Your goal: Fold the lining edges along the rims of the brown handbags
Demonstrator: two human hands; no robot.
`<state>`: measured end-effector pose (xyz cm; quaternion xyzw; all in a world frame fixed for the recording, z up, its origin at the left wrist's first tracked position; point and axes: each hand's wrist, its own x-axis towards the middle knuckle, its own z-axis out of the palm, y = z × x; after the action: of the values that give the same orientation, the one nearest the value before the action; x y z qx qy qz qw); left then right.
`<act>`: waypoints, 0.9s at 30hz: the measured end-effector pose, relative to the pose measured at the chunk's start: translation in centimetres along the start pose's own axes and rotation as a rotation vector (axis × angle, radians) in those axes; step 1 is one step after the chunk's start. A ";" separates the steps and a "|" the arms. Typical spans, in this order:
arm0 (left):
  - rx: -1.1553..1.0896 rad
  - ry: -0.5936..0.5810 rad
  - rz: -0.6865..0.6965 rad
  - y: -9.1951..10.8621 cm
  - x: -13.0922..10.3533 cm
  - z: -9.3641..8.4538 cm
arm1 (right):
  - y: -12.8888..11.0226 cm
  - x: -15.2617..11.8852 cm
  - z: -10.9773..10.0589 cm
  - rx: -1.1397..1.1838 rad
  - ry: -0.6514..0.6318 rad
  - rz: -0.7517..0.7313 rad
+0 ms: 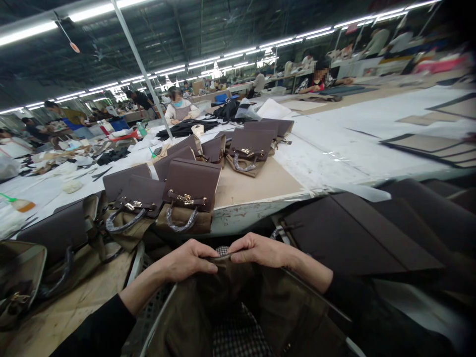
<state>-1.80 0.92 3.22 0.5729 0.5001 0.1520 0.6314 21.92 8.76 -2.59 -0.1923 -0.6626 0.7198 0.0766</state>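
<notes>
My left hand (193,260) and my right hand (256,250) meet at the far edge of an open handbag (201,302) in front of me. Thumbs and fingers of both pinch its rim, close together. The bag's olive-brown inside faces up at me. Checked cloth (240,332) shows at the bottom of the view, beneath the bag. Just beyond my hands, on the table's near side, stands a dark brown handbag (191,181) with a gold clasp and a plastic-wrapped handle.
More brown handbags (251,144) stand on the white worktable (323,134). Large dark brown panels (357,238) lie at the right. At the left, further bags rest on a wooden board (85,297). A bottle of amber liquid (22,204) lies there too. Co-workers sit beyond the table.
</notes>
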 end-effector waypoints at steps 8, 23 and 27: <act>0.394 0.134 0.089 0.9 0.0 0.9 | -0.2 -0.7 0.2 -0.019 0.062 -0.039; 1.460 0.289 0.075 1.0 -0.3 1.8 | -0.2 0.0 0.2 -0.330 0.150 -0.025; 1.312 0.273 0.103 0.9 -0.5 1.5 | -0.5 -0.3 0.2 -0.353 0.147 -0.035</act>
<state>-0.47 -0.05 4.02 0.8367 0.5361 -0.0826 0.0754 22.00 8.51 -2.08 -0.2435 -0.7744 0.5750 0.1022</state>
